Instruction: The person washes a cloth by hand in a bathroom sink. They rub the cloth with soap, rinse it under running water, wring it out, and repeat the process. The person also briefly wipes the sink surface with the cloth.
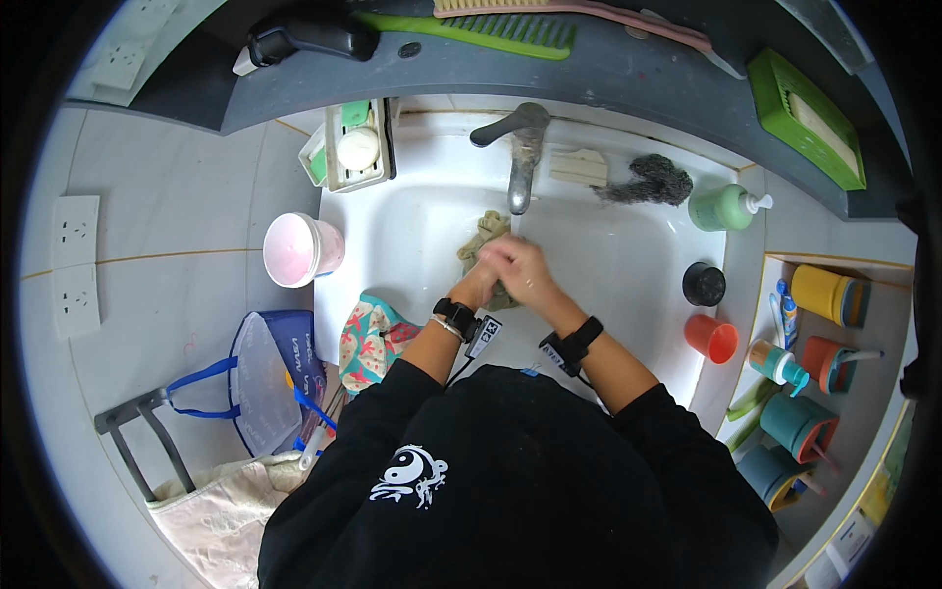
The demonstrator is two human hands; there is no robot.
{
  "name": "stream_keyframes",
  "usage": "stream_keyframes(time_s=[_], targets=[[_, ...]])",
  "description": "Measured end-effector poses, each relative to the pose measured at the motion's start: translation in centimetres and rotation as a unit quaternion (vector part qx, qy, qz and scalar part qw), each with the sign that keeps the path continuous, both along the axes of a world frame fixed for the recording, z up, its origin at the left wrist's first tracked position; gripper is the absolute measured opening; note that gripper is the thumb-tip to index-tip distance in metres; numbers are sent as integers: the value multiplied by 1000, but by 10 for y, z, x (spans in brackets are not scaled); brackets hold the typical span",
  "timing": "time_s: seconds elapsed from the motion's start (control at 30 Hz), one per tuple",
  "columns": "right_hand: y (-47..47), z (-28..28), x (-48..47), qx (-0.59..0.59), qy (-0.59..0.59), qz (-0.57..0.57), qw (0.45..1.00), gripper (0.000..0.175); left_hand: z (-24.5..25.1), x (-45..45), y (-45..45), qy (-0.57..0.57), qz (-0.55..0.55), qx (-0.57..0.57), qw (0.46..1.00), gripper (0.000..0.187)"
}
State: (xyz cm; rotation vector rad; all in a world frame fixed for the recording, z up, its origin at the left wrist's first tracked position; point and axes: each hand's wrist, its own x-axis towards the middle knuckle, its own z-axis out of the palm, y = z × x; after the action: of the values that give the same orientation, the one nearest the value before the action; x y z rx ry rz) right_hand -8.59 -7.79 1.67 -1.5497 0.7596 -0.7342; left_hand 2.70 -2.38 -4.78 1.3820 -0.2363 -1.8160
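Observation:
My right hand (521, 270) lies over my left hand (480, 282), the two pressed together above the white washbasin (427, 202), just in front of the metal faucet (522, 173). Under them an olive-green wet cloth (489, 226) shows in the basin, its top sticking out beyond my fingers and another part below my wrists. Whether either hand grips the cloth is hidden by the overlapping fingers. The right hand is slightly blurred. Both wrists wear black straps with small devices.
Left are a soap dish (360, 177), a pink-filled tub (303, 250) and a patterned cloth (373, 346). Right are steel wool (655, 180), a green pump bottle (721, 207), a black cup (703, 284) and a red cup (711, 339). A grey shelf (441, 73) overhangs the back.

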Motion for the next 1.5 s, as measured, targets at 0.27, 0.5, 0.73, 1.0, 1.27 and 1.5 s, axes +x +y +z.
stream_keyframes(time_s=[0.27,0.5,0.73,1.0,1.27,1.5], targets=[[3,4,-34,289,3,-32,957,25,40,7,-15,189,123,-353,908,26],[-38,-20,-31,300,-49,-54,951,28,71,10,-32,96,7,-215,972,28],[-80,-51,-27,429,-79,-134,890,31,32,54,31,-12,62,34,997,46],[12,-9,30,325,7,-42,945,38,-11,42,47,218,249,93,939,53],[-13,-16,33,-130,328,-114,929,31,11,-7,1,53,156,-189,968,29],[-13,-28,20,-131,255,7,958,32,35,-10,-27,250,239,-7,938,26]])
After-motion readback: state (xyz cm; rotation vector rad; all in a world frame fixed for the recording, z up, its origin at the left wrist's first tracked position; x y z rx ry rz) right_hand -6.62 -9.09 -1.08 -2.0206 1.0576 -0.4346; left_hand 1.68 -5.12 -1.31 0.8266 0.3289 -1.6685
